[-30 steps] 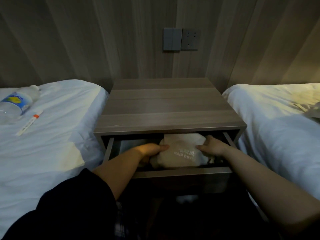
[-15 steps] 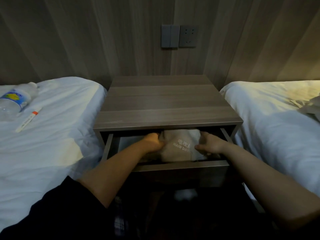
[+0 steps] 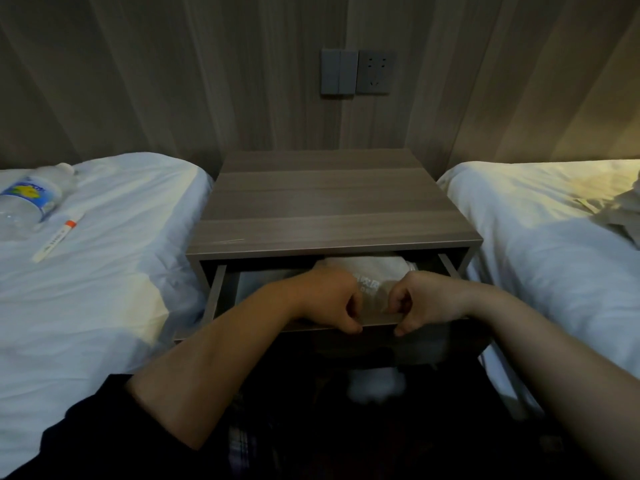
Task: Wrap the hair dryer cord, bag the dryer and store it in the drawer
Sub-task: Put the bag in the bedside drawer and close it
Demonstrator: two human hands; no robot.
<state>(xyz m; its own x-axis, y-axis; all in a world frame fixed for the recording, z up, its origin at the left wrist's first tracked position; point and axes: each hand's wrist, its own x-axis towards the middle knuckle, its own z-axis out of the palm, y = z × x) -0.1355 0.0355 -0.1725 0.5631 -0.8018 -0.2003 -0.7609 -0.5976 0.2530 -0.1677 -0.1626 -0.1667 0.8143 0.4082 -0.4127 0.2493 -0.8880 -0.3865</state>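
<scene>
Gripping the front edge of the open grey wooden drawer (image 3: 221, 296) with curled left hand (image 3: 332, 299) and right hand (image 3: 420, 299); soft white hair dryer bag (image 3: 370, 271) lying inside near the back edge.

dim, warm light right, wide-angle edge bending

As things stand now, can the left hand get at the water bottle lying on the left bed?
Probably yes: the left hand is curled at the drawer front, but nothing stands between it and the water bottle on the left bed.
</scene>
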